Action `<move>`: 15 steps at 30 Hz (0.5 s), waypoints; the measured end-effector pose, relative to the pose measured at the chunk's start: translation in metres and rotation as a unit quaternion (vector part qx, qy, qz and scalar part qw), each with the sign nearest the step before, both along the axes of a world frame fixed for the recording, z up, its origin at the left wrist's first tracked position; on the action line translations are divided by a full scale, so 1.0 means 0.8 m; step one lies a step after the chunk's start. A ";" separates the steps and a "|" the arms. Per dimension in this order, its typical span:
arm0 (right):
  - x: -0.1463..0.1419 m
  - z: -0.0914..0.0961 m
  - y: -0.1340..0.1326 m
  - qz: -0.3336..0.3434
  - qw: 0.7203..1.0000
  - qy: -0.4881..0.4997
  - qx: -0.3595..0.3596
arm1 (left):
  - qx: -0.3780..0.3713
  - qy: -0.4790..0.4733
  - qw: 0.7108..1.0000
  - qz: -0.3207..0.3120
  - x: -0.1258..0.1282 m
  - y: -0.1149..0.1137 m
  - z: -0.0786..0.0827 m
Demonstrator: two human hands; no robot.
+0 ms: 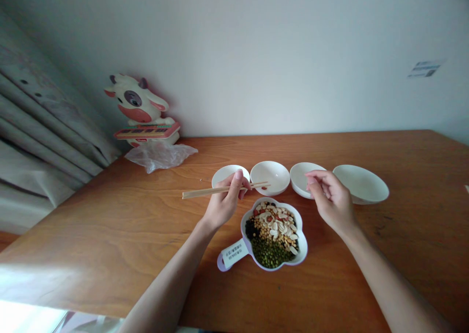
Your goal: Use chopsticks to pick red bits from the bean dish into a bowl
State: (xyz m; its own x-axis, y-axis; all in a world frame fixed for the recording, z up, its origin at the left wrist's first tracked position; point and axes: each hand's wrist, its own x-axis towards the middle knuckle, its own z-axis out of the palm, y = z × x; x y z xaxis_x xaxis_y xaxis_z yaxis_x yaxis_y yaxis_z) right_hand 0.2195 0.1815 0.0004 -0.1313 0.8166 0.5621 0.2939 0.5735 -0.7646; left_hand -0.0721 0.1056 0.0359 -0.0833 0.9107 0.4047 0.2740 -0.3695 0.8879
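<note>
My left hand (224,203) is closed around a pair of wooden chopsticks (201,193). Their tips point right, over the second white bowl (273,171), where a small brown piece shows close by. Behind that hand is the first white bowl (222,175), partly covered. My right hand (332,200) has thumb and forefinger pinched at the third white bowl (302,176); whatever is between them is hidden. Below the hands lies a flower-shaped scoop (303,250) holding peanuts (280,227), green mung beans (271,255), yellow beans and dark beans (251,229).
A fourth, wider white bowl (362,181) stands at the row's right end. At the back left are a cow toy with a keyboard (146,113) and a crumpled clear plastic bag (159,156). A curtain (40,127) hangs left; a wall (256,59) rises behind the wooden table (128,245).
</note>
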 end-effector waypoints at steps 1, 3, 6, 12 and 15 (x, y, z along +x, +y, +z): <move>0.000 0.000 0.000 -0.001 1.000 -0.001 0.000 | -0.008 -0.001 1.000 -0.005 -0.001 -0.003 0.002; 0.000 -0.001 0.000 0.001 1.000 0.000 -0.002 | -0.027 0.002 0.999 -0.030 -0.006 -0.009 0.006; -0.001 -0.002 0.000 0.011 1.000 0.003 -0.007 | -0.059 0.009 0.993 -0.107 -0.013 -0.018 0.010; -0.001 0.000 -0.003 0.004 1.000 -0.024 0.003 | -0.106 0.049 0.976 -0.183 -0.012 -0.024 0.003; -0.001 0.002 -0.005 0.004 1.000 -0.030 0.006 | -0.119 0.072 0.971 -0.194 -0.006 -0.024 -0.003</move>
State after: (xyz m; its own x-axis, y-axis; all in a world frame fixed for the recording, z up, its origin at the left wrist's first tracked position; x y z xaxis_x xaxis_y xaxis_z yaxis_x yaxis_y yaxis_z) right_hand 0.2184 0.1779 0.0018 -0.1717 0.8088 0.5625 0.3352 0.5849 -0.7386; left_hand -0.0773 0.0865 0.0334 0.3268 0.9312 0.1617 0.2817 -0.2593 0.9238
